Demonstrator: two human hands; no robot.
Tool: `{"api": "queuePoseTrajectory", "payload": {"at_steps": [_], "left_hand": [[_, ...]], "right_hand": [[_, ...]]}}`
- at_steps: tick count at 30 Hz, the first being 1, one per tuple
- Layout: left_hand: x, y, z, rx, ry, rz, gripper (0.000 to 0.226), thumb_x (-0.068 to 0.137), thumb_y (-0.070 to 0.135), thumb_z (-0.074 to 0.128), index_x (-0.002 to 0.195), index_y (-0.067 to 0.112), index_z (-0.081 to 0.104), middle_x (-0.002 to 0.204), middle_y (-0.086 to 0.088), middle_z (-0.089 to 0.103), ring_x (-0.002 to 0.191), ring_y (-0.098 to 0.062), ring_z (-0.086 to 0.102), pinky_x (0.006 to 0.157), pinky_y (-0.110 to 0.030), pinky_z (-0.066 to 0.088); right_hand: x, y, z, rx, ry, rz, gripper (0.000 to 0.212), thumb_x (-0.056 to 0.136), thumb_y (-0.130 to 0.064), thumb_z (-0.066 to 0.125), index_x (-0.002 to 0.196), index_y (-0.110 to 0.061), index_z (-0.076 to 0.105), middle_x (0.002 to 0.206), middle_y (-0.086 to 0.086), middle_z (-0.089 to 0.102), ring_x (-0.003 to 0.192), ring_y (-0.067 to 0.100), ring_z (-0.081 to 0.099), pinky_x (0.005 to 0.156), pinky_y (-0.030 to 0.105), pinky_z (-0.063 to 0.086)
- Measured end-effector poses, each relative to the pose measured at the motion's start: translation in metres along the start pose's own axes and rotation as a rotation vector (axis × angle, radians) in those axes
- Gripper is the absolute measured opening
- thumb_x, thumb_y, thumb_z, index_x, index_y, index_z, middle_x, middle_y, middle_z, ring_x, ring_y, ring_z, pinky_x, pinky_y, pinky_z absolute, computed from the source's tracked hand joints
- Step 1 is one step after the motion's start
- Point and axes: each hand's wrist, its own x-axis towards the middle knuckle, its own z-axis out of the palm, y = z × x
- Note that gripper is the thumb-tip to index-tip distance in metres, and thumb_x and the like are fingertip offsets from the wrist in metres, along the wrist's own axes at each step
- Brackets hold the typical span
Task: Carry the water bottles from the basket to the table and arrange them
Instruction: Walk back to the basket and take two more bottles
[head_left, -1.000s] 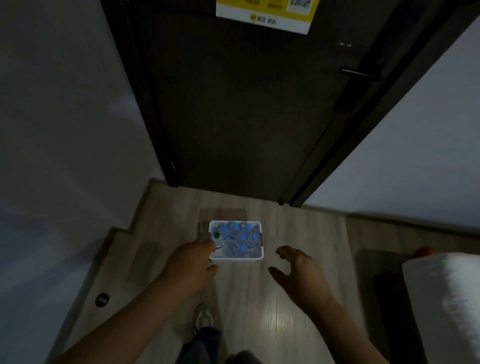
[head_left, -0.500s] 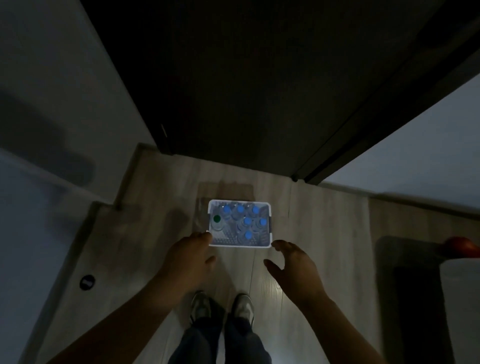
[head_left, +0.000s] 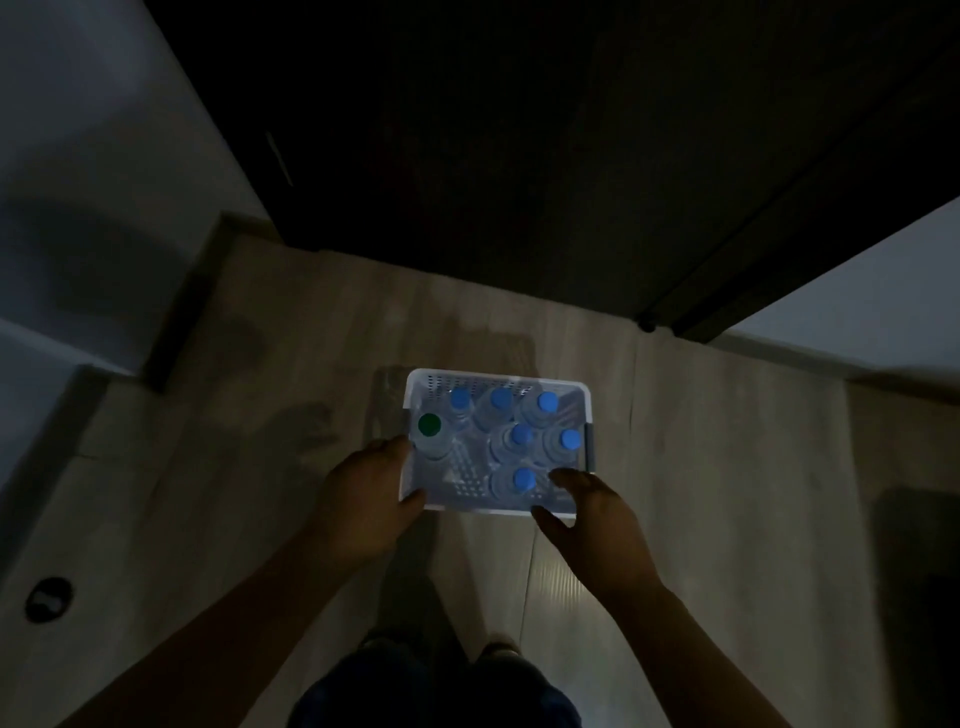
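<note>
Floor (head_left: 727, 467) all round basket (head_left: 493, 379)

Dim light surrounds us. Beneath our reach lies a pale wood-plank floor (head_left: 701, 467); beyond it stands a dark brown door (head_left: 519, 156) between grey-white walls (head_left: 78, 156); far left sits a round black floor fitting (head_left: 48, 598).

basket (head_left: 497, 375) on floor (head_left: 701, 467), bottles (head_left: 519, 434) upright | left hand (head_left: 363, 499) at left rim | right hand (head_left: 597, 525) spread, front-right corner

No text, label, brand or number legible. Light dim. Bottles (head_left: 519, 434) seen from above: plain caps only, any side labels hidden.
</note>
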Motion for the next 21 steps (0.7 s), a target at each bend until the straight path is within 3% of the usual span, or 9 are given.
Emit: {"api": "queuePoseTrajectory", "payload": {"at_steps": [5, 10, 15, 19, 21], "left_hand": [[0.056, -0.033, 0.055, -0.017, 0.093, 0.0, 0.054, 0.083, 0.042, 0.066, 0.129, 0.024, 0.044, 0.122, 0.0, 0.062, 0.106, -0.015, 0.062, 0.09, -0.028, 0.05], [0.09, -0.065, 0.094, -0.14, 0.123, 0.026, 0.06, 0.082, 0.038, 0.068, 0.133, 0.02, 0.043, 0.113, -0.003, 0.065, 0.091, -0.014, 0.063, 0.07, -0.022, 0.047], [0.113, -0.074, 0.116, -0.165, 0.157, 0.081, 0.057, 0.081, 0.032, 0.07, 0.129, 0.014, 0.046, 0.122, -0.007, 0.059, 0.104, -0.021, 0.06, 0.084, -0.031, 0.051], [0.124, -0.074, 0.123, -0.154, 0.235, 0.095, 0.054, 0.079, 0.034, 0.071, 0.125, 0.018, 0.048, 0.123, -0.004, 0.058, 0.107, -0.02, 0.057, 0.087, -0.034, 0.051], [0.127, -0.076, 0.127, -0.167, 0.266, 0.129, 0.051, 0.078, 0.034, 0.072, 0.122, 0.017, 0.051, 0.121, -0.004, 0.059, 0.107, -0.02, 0.056, 0.088, -0.035, 0.051]], "right_hand": [[0.045, 0.039, 0.062, 0.108, 0.055, -0.029, 0.044, 0.081, -0.035, 0.071, 0.121, -0.024, 0.056, 0.121, -0.004, 0.063, 0.107, 0.009, 0.059, 0.087, 0.022, 0.048], [0.077, 0.07, 0.112, 0.099, 0.081, -0.09, 0.051, 0.08, -0.037, 0.072, 0.125, -0.022, 0.054, 0.126, -0.003, 0.06, 0.112, 0.01, 0.057, 0.091, 0.023, 0.047], [0.092, 0.083, 0.136, 0.113, 0.168, -0.184, 0.044, 0.078, -0.033, 0.073, 0.118, -0.027, 0.055, 0.12, -0.007, 0.06, 0.106, 0.002, 0.052, 0.087, 0.018, 0.043], [0.098, 0.092, 0.142, 0.191, 0.213, -0.228, 0.041, 0.076, -0.036, 0.071, 0.113, -0.025, 0.057, 0.117, -0.009, 0.061, 0.107, 0.002, 0.056, 0.088, 0.023, 0.049], [0.098, 0.095, 0.144, 0.278, 0.228, -0.231, 0.036, 0.075, -0.035, 0.072, 0.108, -0.026, 0.059, 0.11, -0.013, 0.062, 0.103, -0.001, 0.058, 0.085, 0.019, 0.049]]}}
